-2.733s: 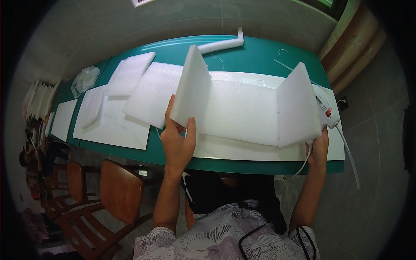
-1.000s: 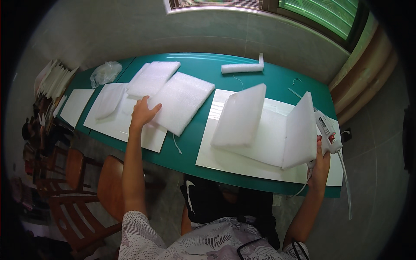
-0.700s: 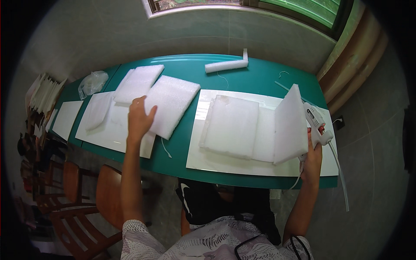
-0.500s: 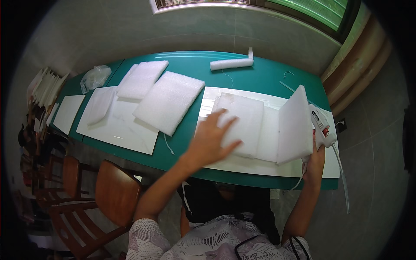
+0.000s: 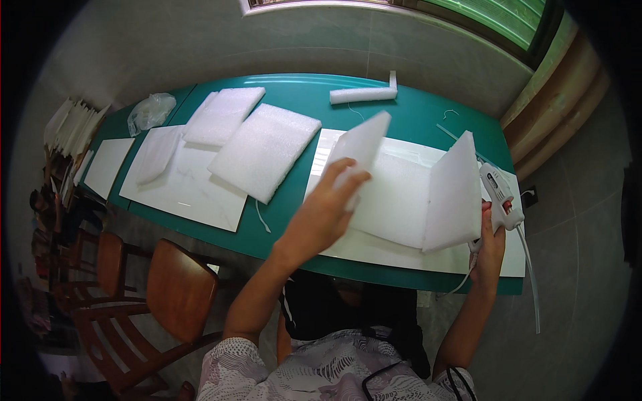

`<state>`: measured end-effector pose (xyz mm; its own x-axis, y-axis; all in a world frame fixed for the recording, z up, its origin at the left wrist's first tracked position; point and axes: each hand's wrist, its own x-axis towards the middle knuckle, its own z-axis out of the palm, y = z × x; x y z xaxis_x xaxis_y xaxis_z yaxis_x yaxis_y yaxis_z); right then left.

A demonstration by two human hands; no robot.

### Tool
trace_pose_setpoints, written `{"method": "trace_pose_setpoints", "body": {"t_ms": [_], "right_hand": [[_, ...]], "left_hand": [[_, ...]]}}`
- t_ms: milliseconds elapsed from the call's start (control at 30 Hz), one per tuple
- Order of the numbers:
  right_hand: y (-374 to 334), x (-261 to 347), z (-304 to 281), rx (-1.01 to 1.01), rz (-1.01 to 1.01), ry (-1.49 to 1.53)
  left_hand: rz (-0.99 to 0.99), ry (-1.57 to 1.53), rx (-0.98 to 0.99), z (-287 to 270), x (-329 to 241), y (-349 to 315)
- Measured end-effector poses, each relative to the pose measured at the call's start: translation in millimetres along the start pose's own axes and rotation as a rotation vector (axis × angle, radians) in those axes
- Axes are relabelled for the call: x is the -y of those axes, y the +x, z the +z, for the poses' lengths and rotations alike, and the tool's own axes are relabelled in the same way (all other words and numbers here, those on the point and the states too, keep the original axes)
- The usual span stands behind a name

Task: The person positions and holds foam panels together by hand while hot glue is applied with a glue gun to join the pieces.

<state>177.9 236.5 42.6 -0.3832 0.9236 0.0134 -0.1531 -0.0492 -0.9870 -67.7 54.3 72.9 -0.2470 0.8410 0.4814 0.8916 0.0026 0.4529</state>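
My left hand [image 5: 328,207] is closed on the left white foam sheet [image 5: 364,140], which stands tilted up above the white board. In my right hand [image 5: 491,244] is a white hot glue gun [image 5: 498,194] with a red trigger; a clear glue stick hangs down from it. Just left of that hand, another white foam panel [image 5: 451,194] stands upright. Between the two raised pieces a flat foam sheet [image 5: 394,194] lies on a glossy white board [image 5: 428,260]. My fingers partly cover the lower part of the left sheet.
To the left, foam slabs [image 5: 267,150] lie on another white board [image 5: 194,210]. At the back of the green table [image 5: 287,87] is an L-shaped foam strip [image 5: 361,95]. A clear plastic bag [image 5: 152,112] lies at the far left. Wooden chairs [image 5: 180,287] stand at the table's near left.
My left hand has taken hold of the left foam sheet, which lay flat, and lifted it to a tilt. My right hand still holds the glue gun in nearly the same place.
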Motion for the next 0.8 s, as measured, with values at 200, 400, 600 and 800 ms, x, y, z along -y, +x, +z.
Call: {"method": "trace_pose_setpoints", "body": {"t_ms": [200,400,600,800], "right_hand": [[-1,3,5,-0.082,0.043,-0.017],[0,-1,2,-0.055,0.043,-0.023],[-2,-1,2,-0.067,0.043,-0.021],[-1,-2,3,-0.027,0.055,-0.055]], "left_hand": [[-0.370,-0.196,-0.572,-43,28,-3],[-0.433,-0.300,-0.748,-58,41,-8],[-0.428,-0.306,-0.740,-56,34,-5],[-0.383,-0.121,-0.569,-16,27,-13]]}}
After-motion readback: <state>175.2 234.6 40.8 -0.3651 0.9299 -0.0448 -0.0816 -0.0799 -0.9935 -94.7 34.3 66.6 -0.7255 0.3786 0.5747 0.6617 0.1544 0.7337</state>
